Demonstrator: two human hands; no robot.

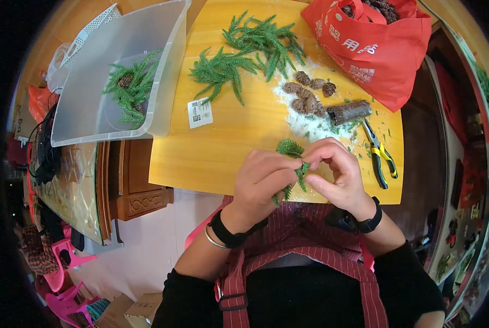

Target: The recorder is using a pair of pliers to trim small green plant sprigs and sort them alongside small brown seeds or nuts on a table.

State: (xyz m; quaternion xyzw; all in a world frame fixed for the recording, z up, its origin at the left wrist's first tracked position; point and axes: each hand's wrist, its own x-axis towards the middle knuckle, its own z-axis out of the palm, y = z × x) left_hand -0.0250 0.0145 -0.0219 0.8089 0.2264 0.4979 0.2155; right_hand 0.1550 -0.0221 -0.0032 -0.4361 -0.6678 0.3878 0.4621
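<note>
Both hands meet over the near edge of the yellow table, around a green artificial pine sprig (290, 148). My left hand (267, 181) pinches the sprig, its fingers curled, with needles showing above and below. From the other side, my right hand (340, 174) grips the sprig's side with bent fingertips, the thumb close below. Beyond the hands, several brown pine cones (306, 99) lie among white snow-like flakes (304, 127). A dark brown cylindrical bundle (348, 112) lies beside them, near long-nose pliers (376, 152) with black and yellow handles.
More green sprigs (265, 39) lie at the table's (200, 158) far side, near a white label card (200, 112). A clear plastic bin (168, 90) at left holds sprigs and cones. A red bag (386, 76) of cones stands far right. Pink chairs (69, 300) stand lower left.
</note>
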